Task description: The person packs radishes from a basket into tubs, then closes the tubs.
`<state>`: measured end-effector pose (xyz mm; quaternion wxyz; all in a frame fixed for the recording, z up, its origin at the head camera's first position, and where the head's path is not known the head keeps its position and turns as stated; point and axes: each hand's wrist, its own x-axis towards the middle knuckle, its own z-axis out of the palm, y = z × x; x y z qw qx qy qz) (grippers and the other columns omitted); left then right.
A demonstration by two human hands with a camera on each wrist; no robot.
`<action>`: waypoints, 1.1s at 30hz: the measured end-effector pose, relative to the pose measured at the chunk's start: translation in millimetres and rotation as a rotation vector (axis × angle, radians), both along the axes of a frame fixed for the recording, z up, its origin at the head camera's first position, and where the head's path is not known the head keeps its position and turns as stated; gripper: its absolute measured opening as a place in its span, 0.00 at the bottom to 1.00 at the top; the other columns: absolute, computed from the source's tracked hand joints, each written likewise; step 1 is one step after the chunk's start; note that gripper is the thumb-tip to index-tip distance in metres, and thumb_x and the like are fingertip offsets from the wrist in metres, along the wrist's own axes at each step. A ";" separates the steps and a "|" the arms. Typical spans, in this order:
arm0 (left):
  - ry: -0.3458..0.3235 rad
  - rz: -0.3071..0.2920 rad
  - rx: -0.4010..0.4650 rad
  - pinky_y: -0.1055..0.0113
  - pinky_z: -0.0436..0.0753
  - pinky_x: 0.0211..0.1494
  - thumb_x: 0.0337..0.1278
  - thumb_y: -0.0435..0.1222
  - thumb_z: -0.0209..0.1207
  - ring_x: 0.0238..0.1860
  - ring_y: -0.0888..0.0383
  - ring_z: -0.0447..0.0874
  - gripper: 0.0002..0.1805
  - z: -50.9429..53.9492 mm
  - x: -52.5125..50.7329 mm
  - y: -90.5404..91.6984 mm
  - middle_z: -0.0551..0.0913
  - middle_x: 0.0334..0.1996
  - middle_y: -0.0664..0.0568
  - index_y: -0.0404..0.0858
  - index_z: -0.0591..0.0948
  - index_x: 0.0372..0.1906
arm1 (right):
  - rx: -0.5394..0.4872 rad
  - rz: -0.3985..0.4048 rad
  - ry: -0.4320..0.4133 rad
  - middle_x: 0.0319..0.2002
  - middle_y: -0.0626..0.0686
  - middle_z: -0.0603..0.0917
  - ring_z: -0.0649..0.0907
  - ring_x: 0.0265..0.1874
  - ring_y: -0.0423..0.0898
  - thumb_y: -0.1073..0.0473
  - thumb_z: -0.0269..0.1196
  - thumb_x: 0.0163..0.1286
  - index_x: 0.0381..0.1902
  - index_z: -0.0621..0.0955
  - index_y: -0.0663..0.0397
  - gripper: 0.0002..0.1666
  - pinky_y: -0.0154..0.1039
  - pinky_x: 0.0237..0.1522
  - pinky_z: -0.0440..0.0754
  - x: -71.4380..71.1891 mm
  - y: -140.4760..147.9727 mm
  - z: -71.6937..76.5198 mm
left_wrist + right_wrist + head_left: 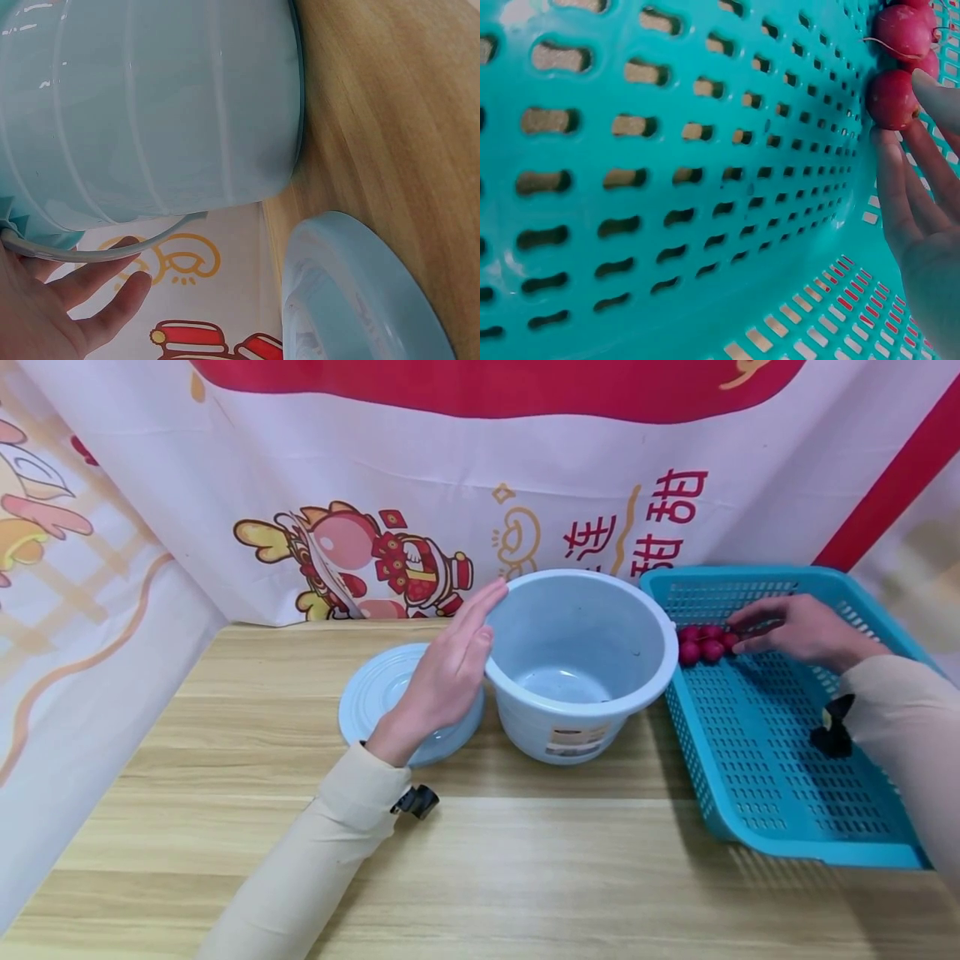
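Observation:
A light blue bucket stands upright with its mouth uncovered. My left hand rests against the left side of its rim, fingers extended. In the left wrist view, the bucket's grey handle hangs beside the fingers. The round blue lid lies on the table, partly behind the left wrist. Several red radishes sit together at the far left of the turquoise basket. My right hand reaches into the basket and pinches the end radish between thumb and fingers.
The wooden table carries the bucket, lid and basket. The basket stands close to the bucket's right side. A printed cloth hangs behind the table, and more cloth borders both sides.

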<state>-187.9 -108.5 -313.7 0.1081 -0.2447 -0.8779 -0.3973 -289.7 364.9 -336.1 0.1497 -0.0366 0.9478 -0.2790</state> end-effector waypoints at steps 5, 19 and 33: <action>0.002 0.004 -0.001 0.52 0.62 0.87 0.83 0.42 0.35 0.86 0.57 0.54 0.32 0.1 -0.4 -0.9 0.56 0.87 0.55 0.43 0.59 0.85 | 0.031 0.013 -0.014 0.71 0.76 0.69 0.64 0.67 0.76 0.49 0.68 0.75 0.75 0.72 0.61 0.38 0.75 0.58 0.75 -1.6 -2.7 -1.2; 0.000 0.001 0.007 0.51 0.62 0.87 0.83 0.43 0.35 0.86 0.57 0.54 0.32 -0.3 -0.9 -1.8 0.56 0.87 0.55 0.43 0.59 0.85 | 0.088 0.033 0.024 0.66 0.76 0.76 0.68 0.62 0.73 0.48 0.70 0.73 0.70 0.77 0.64 0.37 0.67 0.52 0.78 -0.9 -6.1 2.2; 0.033 -0.003 0.003 0.53 0.61 0.88 0.83 0.40 0.35 0.86 0.57 0.55 0.31 -1.4 -1.2 -0.6 0.58 0.86 0.52 0.42 0.60 0.85 | 0.047 -0.017 0.081 0.67 0.74 0.74 0.68 0.63 0.73 0.43 0.71 0.71 0.72 0.76 0.61 0.40 0.58 0.43 0.86 1.9 -4.8 15.3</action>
